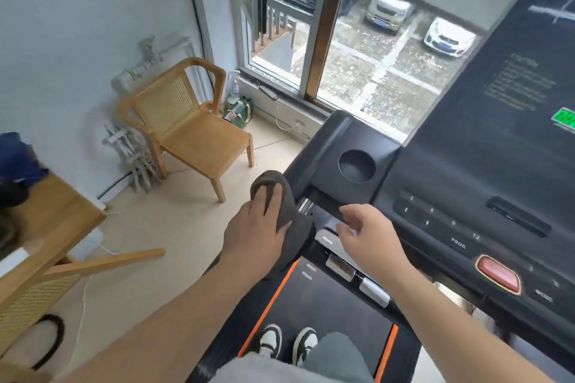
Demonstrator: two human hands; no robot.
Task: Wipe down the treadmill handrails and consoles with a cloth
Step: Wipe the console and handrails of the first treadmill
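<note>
A dark grey cloth (295, 230) is draped over the treadmill's left handrail, which it hides, at the left edge of the black console (441, 196). My left hand (258, 230) lies on top of the cloth with its fingers wrapped over it. My right hand (367, 236) hovers just right of the cloth above the console's lower edge, fingers loosely curled and holding nothing. A round cup holder (356, 164) sits in the console beyond both hands. The dark screen (513, 87) rises at the right.
A red stop button (499, 273) and number keys lie on the console to the right. The belt with orange edges (320, 311) and my shoes are below. A wooden chair (189, 121) stands left by the window, a wooden table (53, 227) nearer.
</note>
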